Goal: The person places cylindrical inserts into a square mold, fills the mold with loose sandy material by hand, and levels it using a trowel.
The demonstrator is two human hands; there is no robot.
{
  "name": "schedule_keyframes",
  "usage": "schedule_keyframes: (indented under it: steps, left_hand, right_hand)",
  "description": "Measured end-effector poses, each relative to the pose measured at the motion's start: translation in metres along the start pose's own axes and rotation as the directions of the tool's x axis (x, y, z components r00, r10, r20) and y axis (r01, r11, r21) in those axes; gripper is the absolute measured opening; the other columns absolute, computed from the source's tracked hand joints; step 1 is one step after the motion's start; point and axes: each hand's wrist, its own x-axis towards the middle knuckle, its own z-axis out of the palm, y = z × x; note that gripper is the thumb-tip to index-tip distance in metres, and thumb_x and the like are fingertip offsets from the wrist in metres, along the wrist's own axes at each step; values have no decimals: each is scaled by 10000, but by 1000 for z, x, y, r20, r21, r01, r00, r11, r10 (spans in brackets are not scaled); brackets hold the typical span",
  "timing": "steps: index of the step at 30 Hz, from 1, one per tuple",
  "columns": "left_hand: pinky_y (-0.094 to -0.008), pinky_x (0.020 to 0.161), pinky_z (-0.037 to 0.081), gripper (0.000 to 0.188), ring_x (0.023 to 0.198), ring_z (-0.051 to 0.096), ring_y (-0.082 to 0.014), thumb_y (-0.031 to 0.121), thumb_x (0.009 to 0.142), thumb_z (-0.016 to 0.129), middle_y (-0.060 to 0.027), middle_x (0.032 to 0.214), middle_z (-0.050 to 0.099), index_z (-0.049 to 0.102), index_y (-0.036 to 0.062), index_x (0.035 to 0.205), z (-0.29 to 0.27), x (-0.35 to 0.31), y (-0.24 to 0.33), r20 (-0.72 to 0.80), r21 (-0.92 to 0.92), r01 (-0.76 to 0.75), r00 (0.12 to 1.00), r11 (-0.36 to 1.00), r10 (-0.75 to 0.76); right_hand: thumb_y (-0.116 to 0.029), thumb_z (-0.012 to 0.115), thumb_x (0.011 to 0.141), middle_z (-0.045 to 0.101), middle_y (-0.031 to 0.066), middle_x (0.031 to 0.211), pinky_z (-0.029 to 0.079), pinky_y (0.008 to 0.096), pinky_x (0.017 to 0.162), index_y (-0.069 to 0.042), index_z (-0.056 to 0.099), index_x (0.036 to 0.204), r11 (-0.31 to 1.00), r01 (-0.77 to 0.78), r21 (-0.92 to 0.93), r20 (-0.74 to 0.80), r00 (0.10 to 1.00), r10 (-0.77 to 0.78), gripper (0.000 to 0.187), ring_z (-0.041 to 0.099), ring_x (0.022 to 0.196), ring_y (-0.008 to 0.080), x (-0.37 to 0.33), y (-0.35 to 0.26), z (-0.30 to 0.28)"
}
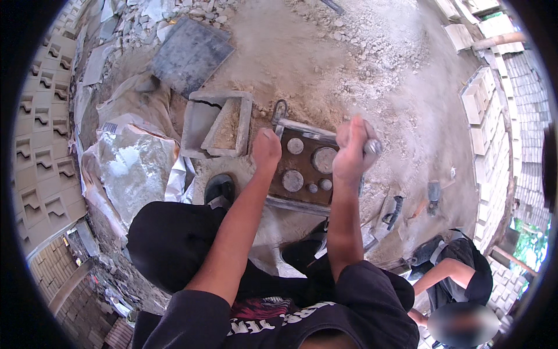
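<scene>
Frame (307,129) sits on the ground abt mid-view, a shallow box w/ brown fill. Set in it: round grey discs (292,180), bigger ones at 11, 2 and 7 o'clock, plus two small ones near 5. From my end I'd call it heavy & stiff: rim looks hard, prob metal or wood, can't tell which. Fill looks damp/packed, so prob crumbly, w/ edges easy to chip round the discs.

Hands: L hand (267,148) is balled tight at the frame's 10 o'clock; can't tell if there's anything inside the fist. R hand (354,151) is up by the frame's 2 o'clock, fist closed round a grey rod (374,146), only its rounded end poking out. Can't see if the rod joins the frame.

For hold, I'd take opp. rims, 9 and 3, keep it level & stay off the fill. Metal loop (280,109) at the 11 o'clock corner looks graspable too, but one-sided, so it'd prob tip. Dust all round, so grip may be gritty/slick. Concrete trough (247,125) close by at 10 o'clock, cracked, so I'd treat it as fragile & not knock it.
</scene>
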Motion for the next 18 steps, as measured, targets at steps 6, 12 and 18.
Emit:
schedule_keyframes:
  steps: [6,12,18]
  left_hand:
    - [-540,868,428,454,982,574,-480,335,894,320,-296,1000,623,612,2,992,1,1,-4,54,5,11,998,1000,-11]
    - [-533,873,431,463,995,582,-466,346,901,320,-287,1007,631,614,3,1002,-5,-4,11,67,0,70,995,998,-69]
    - [-523,890,429,467,1011,576,-464,344,907,314,-288,1023,625,612,-1,1011,-11,-6,14,73,-48,87,994,995,-83]
  right_hand:
    - [-155,501,981,393,-44,531,237,253,442,-78,413,606,981,59,-183,-15,998,-62,393,316,479,39,-6,40,7]
    - [-156,516,979,408,-44,554,256,246,457,-44,461,643,982,55,-181,21,998,-52,358,358,524,37,-4,28,25]
    - [-189,546,971,406,-46,559,273,258,465,-25,484,663,989,99,113,-30,995,-96,354,340,550,41,-16,20,39]
